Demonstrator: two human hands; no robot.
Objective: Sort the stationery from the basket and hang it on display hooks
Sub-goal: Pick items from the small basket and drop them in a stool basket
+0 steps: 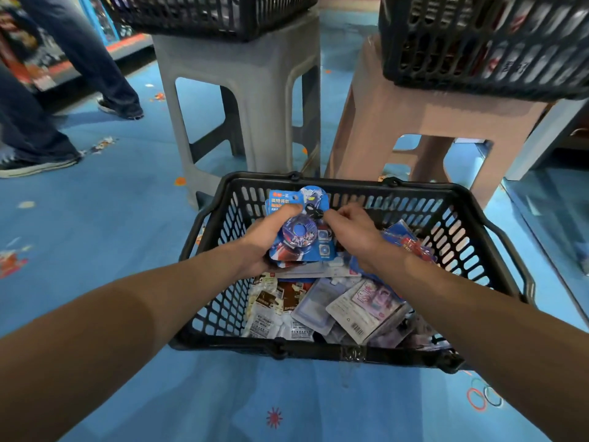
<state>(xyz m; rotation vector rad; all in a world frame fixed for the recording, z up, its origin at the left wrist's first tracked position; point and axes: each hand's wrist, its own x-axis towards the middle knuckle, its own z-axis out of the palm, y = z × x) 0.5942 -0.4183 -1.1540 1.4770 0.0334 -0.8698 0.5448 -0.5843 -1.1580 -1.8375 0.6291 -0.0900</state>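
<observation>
Blue carded stationery packs (301,242) are gripped in our left hand (266,240) over the black plastic basket (318,351), right hand (352,231) pinching the top one. We judge sorting underway; next calls for squaring their hang holes.
</observation>
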